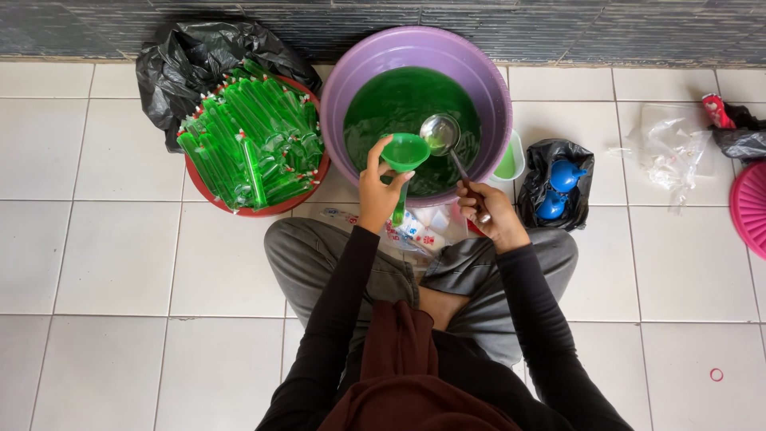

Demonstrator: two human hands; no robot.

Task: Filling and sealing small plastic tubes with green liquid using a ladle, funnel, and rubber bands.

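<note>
My left hand (377,191) holds a green funnel (404,152) whose spout sits in a thin plastic tube bag partly filled with green liquid (398,209). The funnel hangs over the near rim of a purple basin (351,72) of green liquid (399,104). In my right hand (491,211) is a metal ladle (440,133), its bowl tilted just right of the funnel, above the liquid. A pile of empty printed plastic bags (423,227) lies on my lap between my hands.
A red basin (263,209) heaped with several filled green tube bags (247,140) stands at left on a black bag (171,72). A black bag with blue funnels (558,187), a small green cup (509,160), clear plastic (666,148) and a pink basket (750,207) sit at right.
</note>
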